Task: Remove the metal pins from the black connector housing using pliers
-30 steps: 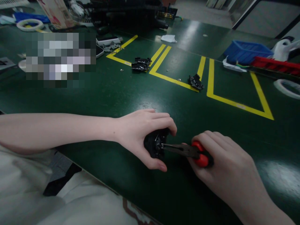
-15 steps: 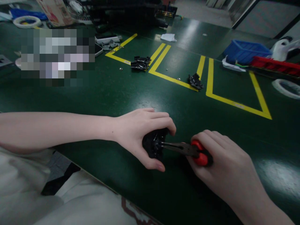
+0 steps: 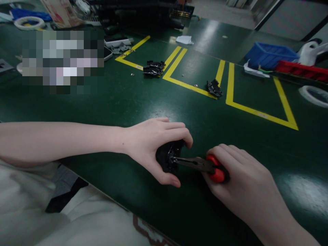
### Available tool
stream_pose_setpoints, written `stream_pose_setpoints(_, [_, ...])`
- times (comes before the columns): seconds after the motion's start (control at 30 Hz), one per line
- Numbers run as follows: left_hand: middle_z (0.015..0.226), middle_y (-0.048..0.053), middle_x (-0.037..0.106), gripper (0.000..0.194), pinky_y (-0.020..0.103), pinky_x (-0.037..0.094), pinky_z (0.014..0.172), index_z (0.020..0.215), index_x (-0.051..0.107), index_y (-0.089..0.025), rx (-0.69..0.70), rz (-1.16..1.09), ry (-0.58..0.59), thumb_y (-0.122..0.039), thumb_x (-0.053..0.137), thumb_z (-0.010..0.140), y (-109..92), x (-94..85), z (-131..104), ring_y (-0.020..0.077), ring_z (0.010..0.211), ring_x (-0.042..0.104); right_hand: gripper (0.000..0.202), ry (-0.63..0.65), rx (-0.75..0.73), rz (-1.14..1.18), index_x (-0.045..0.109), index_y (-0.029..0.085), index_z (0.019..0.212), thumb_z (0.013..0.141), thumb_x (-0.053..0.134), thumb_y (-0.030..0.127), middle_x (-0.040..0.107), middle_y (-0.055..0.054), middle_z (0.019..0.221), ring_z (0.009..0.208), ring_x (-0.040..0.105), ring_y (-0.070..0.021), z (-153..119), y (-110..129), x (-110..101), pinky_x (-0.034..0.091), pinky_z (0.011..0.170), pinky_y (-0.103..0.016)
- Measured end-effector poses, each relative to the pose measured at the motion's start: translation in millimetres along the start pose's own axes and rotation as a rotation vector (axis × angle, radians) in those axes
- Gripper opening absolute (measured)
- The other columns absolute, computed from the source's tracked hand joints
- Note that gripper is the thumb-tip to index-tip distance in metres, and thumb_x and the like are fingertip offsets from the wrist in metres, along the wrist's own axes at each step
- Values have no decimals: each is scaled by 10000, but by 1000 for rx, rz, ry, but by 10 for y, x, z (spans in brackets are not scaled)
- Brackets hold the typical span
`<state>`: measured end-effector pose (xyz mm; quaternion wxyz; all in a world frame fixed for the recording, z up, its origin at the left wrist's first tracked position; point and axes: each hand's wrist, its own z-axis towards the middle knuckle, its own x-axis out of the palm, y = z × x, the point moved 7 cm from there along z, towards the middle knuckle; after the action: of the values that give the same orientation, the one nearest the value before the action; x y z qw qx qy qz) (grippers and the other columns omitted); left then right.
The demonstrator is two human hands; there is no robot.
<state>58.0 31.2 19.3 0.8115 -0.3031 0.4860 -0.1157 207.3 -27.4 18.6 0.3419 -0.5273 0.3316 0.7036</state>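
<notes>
My left hand (image 3: 159, 140) is wrapped round a black plastic part (image 3: 167, 159) on the green table (image 3: 115, 102), its thumb on the near side and its fingers over the far side. My right hand (image 3: 238, 174) is closed on the red handles of the long-nose pliers (image 3: 202, 164). The narrow jaws point left, and their tips touch the middle of the black part. Whether the tips grip anything is too small to tell.
Farther back, black parts (image 3: 153, 69) and another black part (image 3: 214, 89) lie by yellow tape lines (image 3: 189, 87). A blue bin (image 3: 270, 56), red rack (image 3: 302, 71) and tape roll (image 3: 314, 95) are at the right. A white paper (image 3: 184, 40) lies behind.
My right hand and the pliers have shifted slightly to the left. My left hand and the black part have stayed nearly still.
</notes>
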Motion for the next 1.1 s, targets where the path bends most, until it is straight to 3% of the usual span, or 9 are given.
stream_pose_setpoints(0.7, [938, 20, 674, 558, 290, 424, 730, 1015, 593, -171, 10, -89, -58, -617, 749, 717, -14, -43, 6, 141, 733, 575, 100, 3, 28, 0, 487, 224, 841, 811, 577, 192, 537, -14, 758, 637, 507, -190, -1, -15, -34, 380, 546, -304])
stream_pose_setpoints(1.1, [887, 5, 684, 534, 305, 432, 746, 1010, 614, -190, -102, -140, -2, -594, 753, 688, 56, -22, 14, 156, 718, 590, 53, -24, 21, -52, 499, 226, 844, 821, 542, 206, 553, -39, 766, 644, 520, -213, -18, 1, -82, 384, 548, -330])
